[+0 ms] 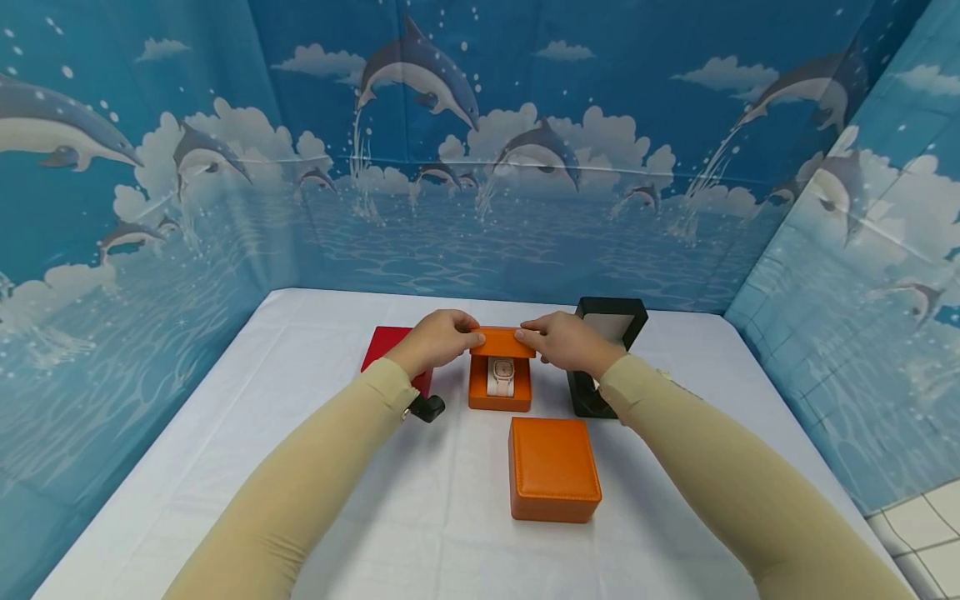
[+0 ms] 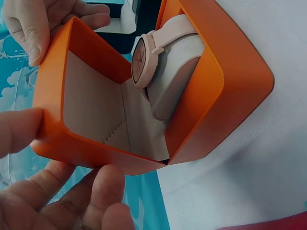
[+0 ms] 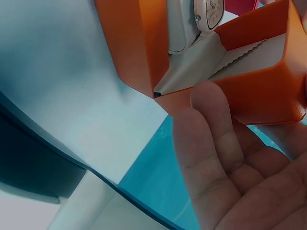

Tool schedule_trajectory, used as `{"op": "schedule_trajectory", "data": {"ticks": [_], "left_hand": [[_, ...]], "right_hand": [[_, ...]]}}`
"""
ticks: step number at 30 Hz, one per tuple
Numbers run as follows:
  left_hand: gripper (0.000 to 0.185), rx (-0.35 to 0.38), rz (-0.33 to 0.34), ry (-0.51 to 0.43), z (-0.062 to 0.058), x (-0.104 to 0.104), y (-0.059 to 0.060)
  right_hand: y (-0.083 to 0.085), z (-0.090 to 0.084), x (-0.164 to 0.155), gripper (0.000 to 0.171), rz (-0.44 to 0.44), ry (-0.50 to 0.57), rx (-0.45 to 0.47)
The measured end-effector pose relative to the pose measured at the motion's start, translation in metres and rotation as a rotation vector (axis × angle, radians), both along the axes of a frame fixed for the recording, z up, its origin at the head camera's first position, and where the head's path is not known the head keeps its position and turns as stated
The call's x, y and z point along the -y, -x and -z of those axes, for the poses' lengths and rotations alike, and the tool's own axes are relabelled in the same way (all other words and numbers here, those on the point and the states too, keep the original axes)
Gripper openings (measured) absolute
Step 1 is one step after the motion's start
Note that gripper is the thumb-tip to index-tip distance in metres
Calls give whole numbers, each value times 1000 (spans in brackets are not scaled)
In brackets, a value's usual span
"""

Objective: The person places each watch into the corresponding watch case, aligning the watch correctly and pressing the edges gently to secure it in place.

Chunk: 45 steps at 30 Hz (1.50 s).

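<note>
Orange leatherette watch box [image 1: 499, 390] sits open btwn both hands, its hinged lid [image 1: 502, 342] raised and held from either side. Left hand [image 1: 438, 337] grips lid's left end, fingers curled over the top edge w/ thumb on the outer face; left wrist view shows the thumb [image 2: 17, 132] pressed on the lid's orange corner and fingers [image 2: 103, 191] under its rim. Right hand [image 1: 564, 342] grips the lid's right end the same way; right wrist view shows fingers [image 3: 211, 139] lying along the lid's outer wall. Neither hand is wide open, both partly closed on the lid.

Inside the box, just below the hands, a pale pink wristwatch [image 1: 501, 377] is wrapped round a cream cushion [image 2: 175, 81], dial facing up. Lid lining is beige.

Left of left hand, partly hidden behind it: flat red box [image 1: 390, 350]. Just below left wrist, a small black clip-like object [image 1: 427, 407]. Right of right hand, touching-close: black box w/ white lining [image 1: 607, 333], standing open. Nearer the person than both hands: a closed orange leatherette box [image 1: 553, 468]. All rest on a white tablecloth [image 1: 300, 400], w/ dolphin-print blue backdrop [image 1: 225, 167] well beyond.
</note>
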<state>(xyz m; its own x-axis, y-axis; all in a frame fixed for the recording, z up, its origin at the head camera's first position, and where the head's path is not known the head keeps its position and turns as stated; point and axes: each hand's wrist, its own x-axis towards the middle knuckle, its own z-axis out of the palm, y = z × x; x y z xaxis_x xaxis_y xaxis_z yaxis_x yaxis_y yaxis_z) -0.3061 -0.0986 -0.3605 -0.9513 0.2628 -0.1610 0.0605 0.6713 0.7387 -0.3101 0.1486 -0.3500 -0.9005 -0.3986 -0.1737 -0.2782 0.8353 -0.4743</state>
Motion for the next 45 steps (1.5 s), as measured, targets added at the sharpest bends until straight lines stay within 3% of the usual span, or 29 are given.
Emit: {"op": "schedule_trajectory", "data": {"ticks": [14,24,36,45], "left_hand": [[41,-28,-28,7,8,-1,3],[40,1,-22,2,4,-1,0],[56,9,-7,40,2,-2,-3],[57,20,-7,44,1,-2,-4]], "right_hand": [[0,1,0,49,-23,-26,-4],[-1,1,1,51,5,-38,-3],[-1,3,0,53,3,-48,-6],[-4,3,0,54,-4,-50,-14]]}}
